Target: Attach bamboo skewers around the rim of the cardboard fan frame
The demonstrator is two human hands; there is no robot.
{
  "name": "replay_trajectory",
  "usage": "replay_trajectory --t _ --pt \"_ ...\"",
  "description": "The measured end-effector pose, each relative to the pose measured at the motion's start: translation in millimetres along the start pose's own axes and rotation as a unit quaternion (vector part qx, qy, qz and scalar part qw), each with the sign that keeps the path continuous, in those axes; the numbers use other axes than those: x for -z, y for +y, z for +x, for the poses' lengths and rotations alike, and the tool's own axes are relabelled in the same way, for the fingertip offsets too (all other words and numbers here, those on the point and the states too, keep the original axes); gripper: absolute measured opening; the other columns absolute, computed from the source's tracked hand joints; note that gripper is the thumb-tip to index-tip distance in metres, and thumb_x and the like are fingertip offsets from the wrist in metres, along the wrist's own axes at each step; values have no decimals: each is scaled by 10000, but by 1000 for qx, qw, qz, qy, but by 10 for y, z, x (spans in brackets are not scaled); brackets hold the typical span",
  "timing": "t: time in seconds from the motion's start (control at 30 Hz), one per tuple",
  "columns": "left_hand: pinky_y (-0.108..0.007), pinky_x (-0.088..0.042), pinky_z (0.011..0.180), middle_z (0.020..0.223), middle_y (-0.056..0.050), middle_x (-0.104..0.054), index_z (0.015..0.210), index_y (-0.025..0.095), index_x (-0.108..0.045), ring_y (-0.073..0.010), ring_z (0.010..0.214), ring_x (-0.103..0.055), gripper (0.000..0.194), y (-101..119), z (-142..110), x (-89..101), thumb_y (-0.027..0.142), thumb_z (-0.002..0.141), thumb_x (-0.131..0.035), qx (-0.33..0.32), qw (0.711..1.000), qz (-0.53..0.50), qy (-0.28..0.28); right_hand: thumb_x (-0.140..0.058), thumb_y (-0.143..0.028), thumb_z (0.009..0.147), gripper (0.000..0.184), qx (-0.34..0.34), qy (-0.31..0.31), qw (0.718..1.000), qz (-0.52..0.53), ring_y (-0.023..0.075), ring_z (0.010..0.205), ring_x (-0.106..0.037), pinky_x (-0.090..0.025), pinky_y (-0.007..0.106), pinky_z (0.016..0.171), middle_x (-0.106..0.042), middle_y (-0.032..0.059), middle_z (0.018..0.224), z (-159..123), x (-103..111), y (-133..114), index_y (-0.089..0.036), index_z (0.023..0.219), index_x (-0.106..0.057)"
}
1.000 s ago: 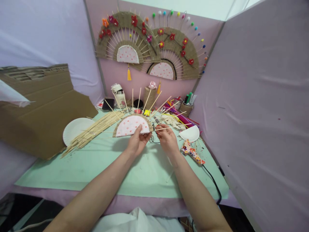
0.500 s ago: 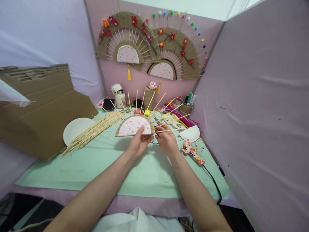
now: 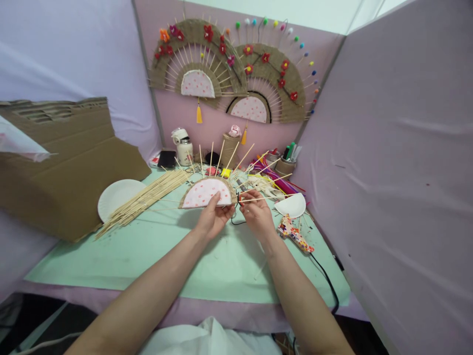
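Observation:
A half-round fan base (image 3: pixel 201 192), white with pink dots and a tan twine rim, is held above the table. Wooden sticks (image 3: pixel 232 155) radiate from its curved edge. My left hand (image 3: pixel 215 215) is closed on its lower right part, thumb on the dotted face and fingers beneath. At the right corner my right hand (image 3: pixel 257 213) is closed, its fingertips pinching a thin black cord (image 3: pixel 238 223) beside the lowest stick. Part of the cord hangs in a loop between the hands; its end is hidden by the fingers.
Left lie a bundle of sticks (image 3: pixel 142 203), a paper plate (image 3: pixel 116 193) and a large cardboard sheet (image 3: pixel 70 172). To the right are a half plate (image 3: pixel 291 205) and a flowered glue gun (image 3: pixel 295 233) with a black cable. Two finished fans (image 3: pixel 195 44) hang behind.
My right fingers have shifted slightly at the fan's right corner, and the black cord's loop hangs a little lower and wider. My left hand keeps its hold.

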State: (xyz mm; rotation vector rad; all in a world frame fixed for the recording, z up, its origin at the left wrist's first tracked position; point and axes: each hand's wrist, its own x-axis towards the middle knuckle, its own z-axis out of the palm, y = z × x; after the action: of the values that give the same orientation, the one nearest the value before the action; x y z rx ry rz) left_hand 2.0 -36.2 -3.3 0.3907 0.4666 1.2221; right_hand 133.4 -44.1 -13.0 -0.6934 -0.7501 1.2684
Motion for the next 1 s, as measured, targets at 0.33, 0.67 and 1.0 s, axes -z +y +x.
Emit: replay_trajectory --t 0.33,0.67,1.0 --pt "-288 -521 757 845 5 -667 882 177 -633 -110 744 -608 265 7 8 5 269 658 -740 -169 980 90 46 -605 -249 704 56 93 16 943 -320 107 529 -429 -334 252 525 -516 -37 570 -117 3 -50 -201 726 -588" --pt "-301 -528 736 938 -23 -665 895 187 -640 -151 816 -612 283 -38 6 14 272 644 -742 -164 976 141 28 -501 -214 828 220 374 18 737 -563 226 989 -469 -353 400 886 -545 69 998 -153 7 -168 -241 1005 -630" --pt "-299 -537 729 962 -49 -674 903 184 -654 -182 878 -619 268 -70 -19 8 269 660 -729 -141 974 174 10 -499 -205 845 211 361 9 700 -616 227 962 -435 -339 386 840 -516 66 966 -136 27 -140 -242 996 -642"
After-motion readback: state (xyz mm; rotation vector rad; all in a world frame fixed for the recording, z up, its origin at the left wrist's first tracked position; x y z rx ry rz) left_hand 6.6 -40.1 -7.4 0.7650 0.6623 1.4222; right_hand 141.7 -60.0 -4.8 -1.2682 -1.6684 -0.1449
